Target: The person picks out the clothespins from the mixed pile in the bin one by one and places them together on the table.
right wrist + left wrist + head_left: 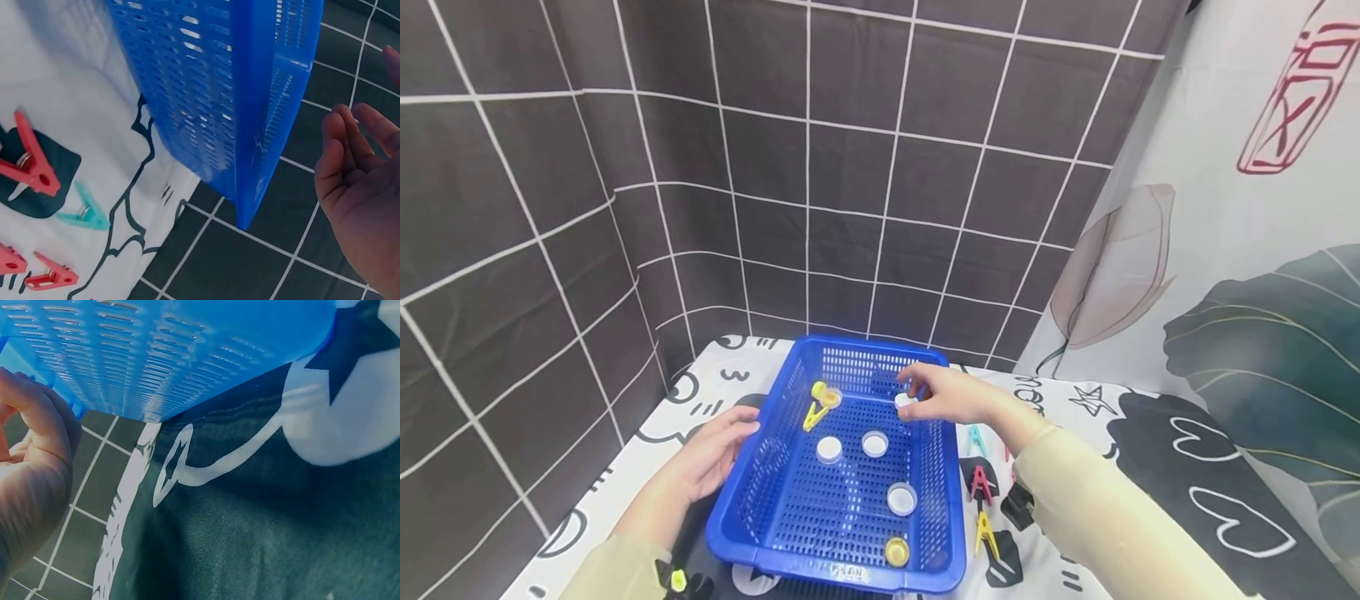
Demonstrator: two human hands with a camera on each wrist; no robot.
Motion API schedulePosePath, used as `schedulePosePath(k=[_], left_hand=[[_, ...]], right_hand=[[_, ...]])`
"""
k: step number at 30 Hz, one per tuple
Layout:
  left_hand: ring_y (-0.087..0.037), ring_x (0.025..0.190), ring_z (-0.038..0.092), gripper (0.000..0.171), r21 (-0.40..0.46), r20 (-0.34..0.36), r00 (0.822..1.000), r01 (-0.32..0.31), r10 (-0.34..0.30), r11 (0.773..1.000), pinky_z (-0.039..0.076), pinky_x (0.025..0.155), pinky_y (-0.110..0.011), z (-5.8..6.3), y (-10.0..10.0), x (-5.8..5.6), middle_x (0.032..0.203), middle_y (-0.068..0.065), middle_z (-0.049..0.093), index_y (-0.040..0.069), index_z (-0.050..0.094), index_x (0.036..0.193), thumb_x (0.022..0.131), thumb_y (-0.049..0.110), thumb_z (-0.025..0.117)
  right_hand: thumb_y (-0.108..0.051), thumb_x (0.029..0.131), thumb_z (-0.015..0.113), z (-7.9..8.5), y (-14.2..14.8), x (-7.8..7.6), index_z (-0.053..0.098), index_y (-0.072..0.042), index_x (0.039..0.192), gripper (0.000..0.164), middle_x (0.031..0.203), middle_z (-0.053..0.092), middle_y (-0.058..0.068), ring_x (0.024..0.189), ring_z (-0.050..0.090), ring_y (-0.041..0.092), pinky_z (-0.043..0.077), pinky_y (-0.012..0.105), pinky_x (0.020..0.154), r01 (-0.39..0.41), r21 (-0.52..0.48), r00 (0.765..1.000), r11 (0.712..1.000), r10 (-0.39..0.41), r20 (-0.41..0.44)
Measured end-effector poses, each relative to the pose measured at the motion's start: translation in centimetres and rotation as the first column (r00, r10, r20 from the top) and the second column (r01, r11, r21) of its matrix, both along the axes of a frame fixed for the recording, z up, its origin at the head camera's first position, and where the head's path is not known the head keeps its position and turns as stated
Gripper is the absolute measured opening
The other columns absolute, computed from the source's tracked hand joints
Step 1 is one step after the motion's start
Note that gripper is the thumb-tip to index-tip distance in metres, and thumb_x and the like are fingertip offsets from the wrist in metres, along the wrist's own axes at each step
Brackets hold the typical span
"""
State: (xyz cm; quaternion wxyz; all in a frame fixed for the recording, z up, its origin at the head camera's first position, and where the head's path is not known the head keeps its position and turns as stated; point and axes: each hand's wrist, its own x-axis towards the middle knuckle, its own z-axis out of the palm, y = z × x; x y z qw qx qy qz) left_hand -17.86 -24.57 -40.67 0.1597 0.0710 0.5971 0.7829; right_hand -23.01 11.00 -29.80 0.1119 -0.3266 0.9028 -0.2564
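Note:
A blue plastic basket with slotted walls holds several small round containers or lids. My left hand is at its left rim, fingers loosely bent; whether they touch the rim is hard to tell. In the left wrist view, that hand is beside the basket wall. Over the far right part of the basket hovers my right hand, thumb and fingers apart and curved, above a white round piece. The right wrist view shows nothing held in this hand.
Inside the basket are a yellow clip, a white disc, clear-rimmed round pieces and a yellow round piece. To its right lie red, yellow and teal clips on the patterned cloth. A dark gridded curtain hangs behind.

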Motion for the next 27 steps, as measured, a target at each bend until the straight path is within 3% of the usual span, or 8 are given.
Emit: schedulePosePath(k=[14,27], left_hand=[[-0.016,0.078,0.064,0.021,-0.012,0.011,1.000,-0.010,0.010,1.000,0.058,0.065,-0.032,-0.3,-0.1,-0.1,0.096,-0.007,0.063,0.007,0.041,0.116,0.097,0.014,0.047],[-0.016,0.078,0.064,0.022,-0.014,0.011,1.000,-0.023,0.023,1.000,0.058,0.065,-0.032,-0.2,0.0,-0.2,0.096,-0.006,0.063,0.006,0.041,0.116,0.097,0.014,0.049]], right_hand=[[-0.035,0.084,0.067,0.4,-4.0,-1.1,0.050,-0.010,0.129,0.054,0.112,0.060,0.008,0.099,0.057,0.018,0.049,0.037,0.089,-0.002,0.073,1.000,0.997,0.002,0.006],[-0.036,0.083,0.068,-0.4,-7.3,-2.2,0.049,-0.011,0.129,0.056,0.115,0.060,0.011,0.104,0.057,0.022,0.048,0.039,0.091,-0.033,0.060,0.999,0.998,0.033,0.001]])
